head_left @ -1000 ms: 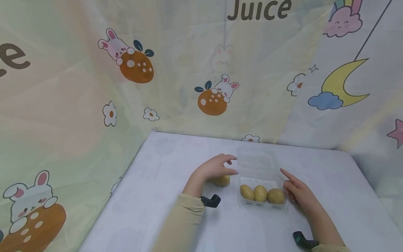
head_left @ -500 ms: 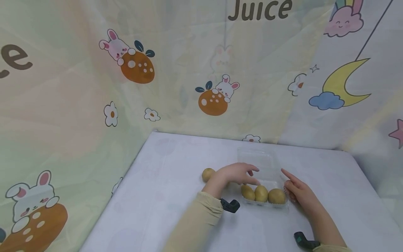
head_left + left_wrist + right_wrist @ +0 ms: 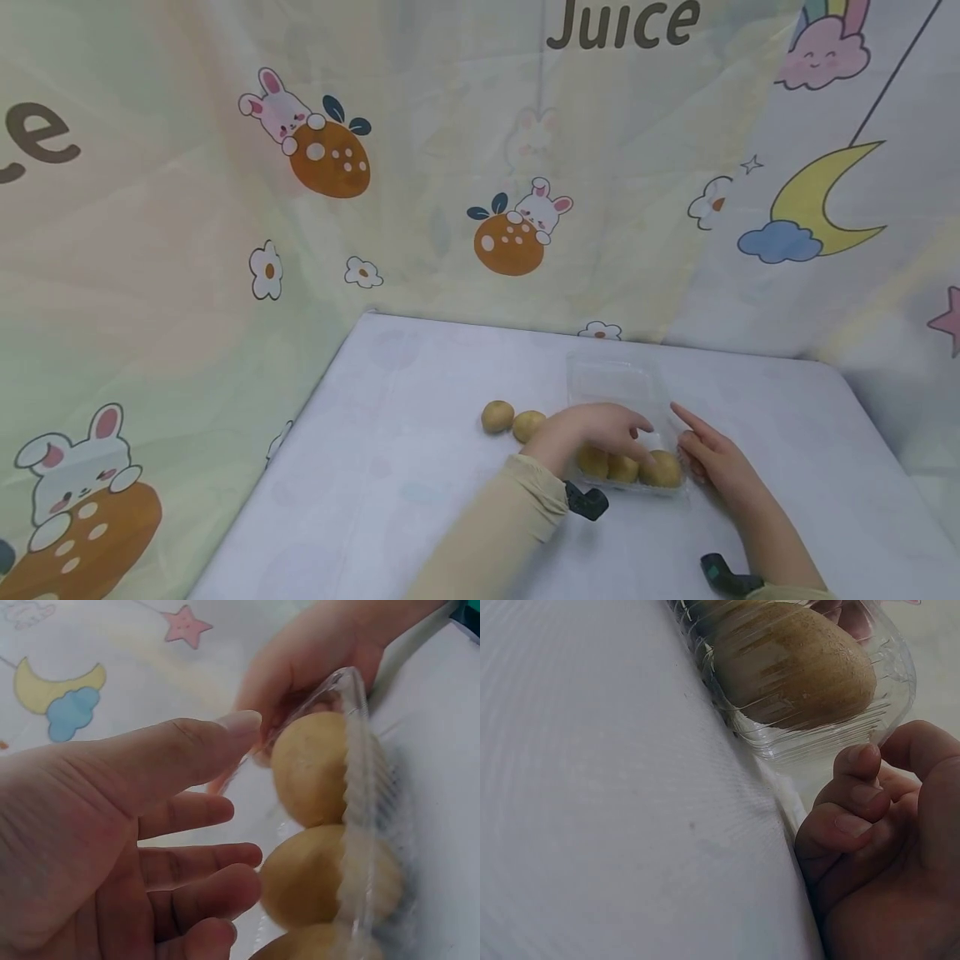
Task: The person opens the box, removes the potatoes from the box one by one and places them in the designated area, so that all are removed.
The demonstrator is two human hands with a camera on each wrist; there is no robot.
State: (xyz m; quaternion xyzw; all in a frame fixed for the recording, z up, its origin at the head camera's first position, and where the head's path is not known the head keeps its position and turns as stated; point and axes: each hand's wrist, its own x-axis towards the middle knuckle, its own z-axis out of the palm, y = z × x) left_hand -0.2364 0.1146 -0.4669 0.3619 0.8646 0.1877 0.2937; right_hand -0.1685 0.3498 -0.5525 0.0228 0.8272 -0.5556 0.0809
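Three potatoes (image 3: pixel 661 469) lie in a row in the front half of a clear plastic clamshell box (image 3: pixel 615 379), its lid laid back. My left hand (image 3: pixel 603 433) hovers over the row, palm down, fingers loosely bent. In the left wrist view, its thumb and fingers (image 3: pixel 199 866) spread apart beside the potatoes with nothing between them. My right hand (image 3: pixel 716 458) is at the box's right end, index finger stretched along it and the other fingers loosely curled. In the right wrist view, its fingertips (image 3: pixel 865 793) are by the box's ribbed corner.
Two more potatoes (image 3: pixel 498 417) lie on the white tablecloth (image 3: pixel 420 375) left of the box, one partly behind my left wrist. A printed cloth wall (image 3: pixel 420 167) with rabbits and a moon rises behind the table. Dark cameras (image 3: pixel 587 501) sit on both wrists.
My left hand has moved right from beside the loose potatoes to above those in the box, uncovering two potatoes on the cloth. My right hand and the box stay put.
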